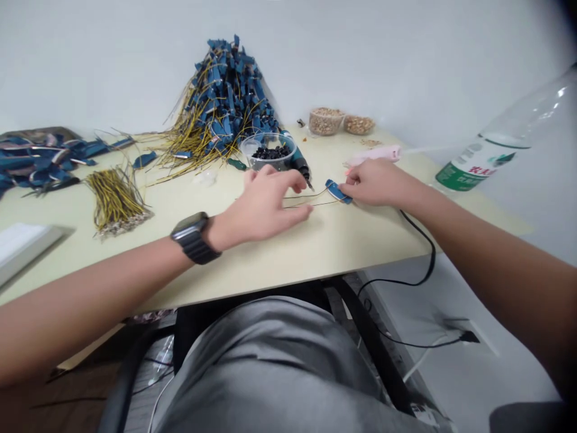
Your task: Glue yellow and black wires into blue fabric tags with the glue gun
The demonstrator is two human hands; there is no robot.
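Observation:
Between the fingertips of my right hand [376, 182] is a small blue piece with thin wires [337, 191], held at the table's right part. Its wires run left toward my left hand [270, 201], which hovers palm down with thumb and fingers apart, nothing gripped. A dark watch sits on that wrist. Just beyond my left hand stands a clear round tub of small black parts [273, 153]. A teal and black tool with a pointed metal tip [300, 162] lies beside the tub, partly hidden by it. Behind my right hand rests a pink object [376, 154].
A tall heap of blue pieces with yellow and black wires [229, 99] leans on the wall. More blue pieces and a wire bundle [115, 201] lie left. Two tubs of grainy food [325, 121] stand behind; a water bottle [478, 162] stands right. A black cable [430, 264] hangs over the edge.

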